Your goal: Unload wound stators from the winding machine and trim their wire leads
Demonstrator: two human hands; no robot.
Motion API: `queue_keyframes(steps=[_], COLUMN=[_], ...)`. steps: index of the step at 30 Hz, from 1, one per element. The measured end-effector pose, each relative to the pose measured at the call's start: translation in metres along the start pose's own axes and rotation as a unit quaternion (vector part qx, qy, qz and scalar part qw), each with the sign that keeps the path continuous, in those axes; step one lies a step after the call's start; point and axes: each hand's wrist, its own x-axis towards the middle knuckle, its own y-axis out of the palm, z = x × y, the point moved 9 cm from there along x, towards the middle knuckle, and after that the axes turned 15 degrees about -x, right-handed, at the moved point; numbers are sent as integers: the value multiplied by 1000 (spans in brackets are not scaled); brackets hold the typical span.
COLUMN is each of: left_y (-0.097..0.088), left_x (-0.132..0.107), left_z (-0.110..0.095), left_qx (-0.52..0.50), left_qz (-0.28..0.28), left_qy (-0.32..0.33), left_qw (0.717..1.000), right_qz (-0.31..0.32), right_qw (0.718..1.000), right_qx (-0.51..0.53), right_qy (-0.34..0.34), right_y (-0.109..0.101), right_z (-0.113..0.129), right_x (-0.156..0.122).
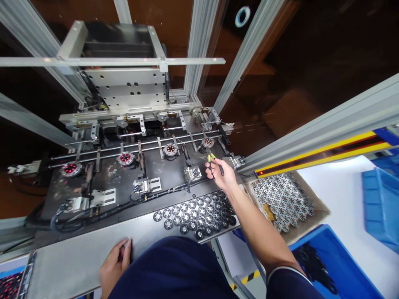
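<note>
My right hand reaches into the machine and grips small pliers with yellow-green handles, held just in front of the rightmost round wound part on the rail. My left hand rests with curled fingers on the near edge of the steel plate; a small dark thing seems pinched in it, too small to name. Several round black and silver parts lie in rows on the plate below my right wrist.
Three more round wound parts sit on fixtures along the rail. A cardboard box of silver stamped discs stands at right. Blue bins stand on the white table. Aluminium frame posts surround the machine.
</note>
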Motion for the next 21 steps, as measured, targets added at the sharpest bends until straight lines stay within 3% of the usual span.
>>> queue_keyframes(steps=[3, 6, 10, 13, 17, 21], left_y=[0, 0, 1, -1, -9, 3], left_x=[1, 3, 5, 9, 9, -1], left_z=[0, 2, 3, 0, -8, -22], left_qx=[-11, -27, -67, -107, -166, -253], left_qz=[-4, -13, -13, -7, 4, 93], left_qy=[4, -3, -22, -39, -81, -129], left_qw=[1000, 1000, 997, 994, 983, 954], right_qz=[41, 106, 240, 333, 420, 400], right_qw=[999, 993, 965, 933, 873, 787], right_qx=[-16, -51, -98, -122, -237, -466], right_qy=[-7, 4, 46, 60, 67, 51], right_y=[15, 38, 82, 113, 155, 188], right_z=[4, -3, -32, -56, -92, -141], right_x=[-36, -90, -164, -201, -205, -168])
